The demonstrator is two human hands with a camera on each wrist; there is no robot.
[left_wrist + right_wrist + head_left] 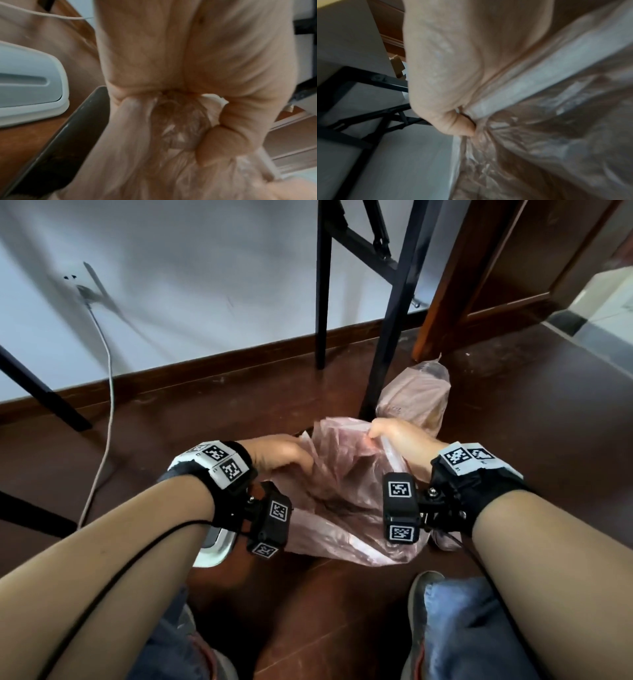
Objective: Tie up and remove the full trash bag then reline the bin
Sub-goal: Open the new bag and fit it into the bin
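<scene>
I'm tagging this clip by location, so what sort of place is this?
Probably a room in a home or small office: dark wooden floor, white wall with a plugged-in outlet, and black folding-table legs beside a wooden door frame.

The bin (214, 546) shows only as a white rim corner; the left wrist camera and the pink bag (342, 498) cover the rest. The left hand (277, 455) has its fingertips buried in the plastic, so the grip cannot be read there. Both wrist views are blurred. A second bag (416, 398) stands partly behind the table leg (387, 337), contents unreadable. The shoes are cut off at the frame bottom.
</scene>
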